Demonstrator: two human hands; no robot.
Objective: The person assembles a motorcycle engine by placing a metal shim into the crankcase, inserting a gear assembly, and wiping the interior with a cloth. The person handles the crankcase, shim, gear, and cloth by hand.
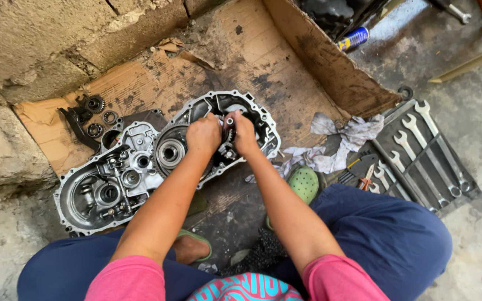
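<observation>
Both hands meet over the open casing [252, 120] on the cardboard [207, 72], close together. The left hand [203, 135] and the right hand [245, 134] are clamped on a gear shaft [229, 129] standing between them inside the casing. A second casing half [104, 187] lies at 8 o'clock from the hands, just beside the first. Loose bearings [97, 117] sit at 9 o'clock. Rags [341, 142] lie at 3 o'clock, spanners [419, 156] beyond them.
</observation>
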